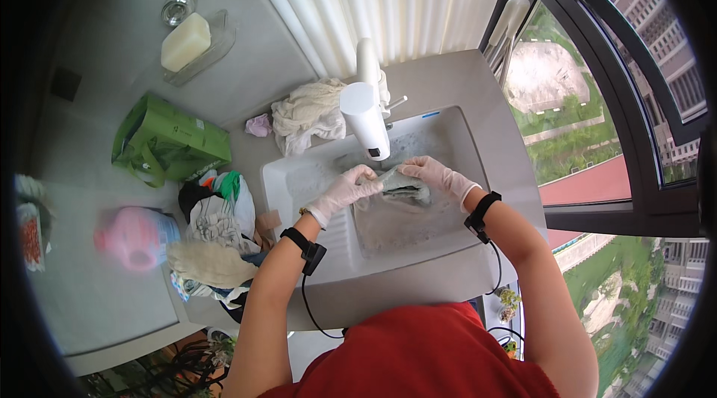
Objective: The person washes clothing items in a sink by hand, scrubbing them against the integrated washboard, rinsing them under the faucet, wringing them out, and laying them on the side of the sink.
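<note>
A wet grey-green cloth (413, 189) is stretched between my hands over the soapy water of a white laundry sink (333, 252). Pinched at its left edge is the grip of my left hand (346, 191), which wears a thin pale glove. My right hand (434, 174), gloved likewise, grips the cloth's upper right part. The lower part of the cloth hangs at the water, and cloudy suds hide what lies beneath. Just above both hands juts the white faucet (364, 112); I cannot tell whether water runs from it.
Cream cloths (308, 109) and a small lilac cloth (258, 125) lie behind the sink. Left are a clothes pile (221, 230), a green bag (173, 140), a pink bottle (137, 238) and a soap bar (186, 42) in a wall-mounted dish. A window (566, 101) borders the right.
</note>
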`<move>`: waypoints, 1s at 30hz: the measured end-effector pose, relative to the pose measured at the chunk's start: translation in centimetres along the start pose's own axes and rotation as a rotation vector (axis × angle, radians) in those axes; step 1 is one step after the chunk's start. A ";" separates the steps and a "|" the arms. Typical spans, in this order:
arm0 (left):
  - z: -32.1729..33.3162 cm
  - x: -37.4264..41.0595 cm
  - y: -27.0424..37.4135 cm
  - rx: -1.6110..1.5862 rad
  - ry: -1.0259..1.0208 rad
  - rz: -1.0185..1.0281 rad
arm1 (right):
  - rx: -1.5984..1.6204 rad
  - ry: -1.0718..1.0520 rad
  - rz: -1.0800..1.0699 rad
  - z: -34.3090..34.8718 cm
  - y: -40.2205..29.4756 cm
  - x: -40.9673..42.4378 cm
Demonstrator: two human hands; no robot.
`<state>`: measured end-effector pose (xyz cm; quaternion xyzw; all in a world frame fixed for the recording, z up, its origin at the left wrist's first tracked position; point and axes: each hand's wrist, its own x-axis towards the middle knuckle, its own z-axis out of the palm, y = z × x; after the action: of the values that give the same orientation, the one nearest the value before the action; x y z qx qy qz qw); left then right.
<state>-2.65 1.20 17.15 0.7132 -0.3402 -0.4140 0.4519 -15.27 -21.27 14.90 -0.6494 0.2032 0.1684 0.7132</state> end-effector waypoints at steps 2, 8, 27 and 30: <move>0.1 -0.6 1.0 -0.105 -0.103 -0.107 | -0.007 0.013 0.014 0.7 -0.2 -0.4; -0.7 -2.5 4.6 -0.210 0.206 0.093 | -0.310 -0.143 -0.112 0.7 -1.2 -1.7; 4.9 -8.3 8.0 0.138 0.444 0.054 | -0.492 0.093 -0.437 6.3 -8.1 -9.8; 5.7 -8.8 12.7 -0.158 0.481 0.124 | -0.258 0.064 -0.553 8.1 -10.9 -11.7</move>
<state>-12.89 2.10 30.00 0.7314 -0.2328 -0.2293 0.5986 -19.32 -14.01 30.81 -0.7704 0.0182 -0.0281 0.6367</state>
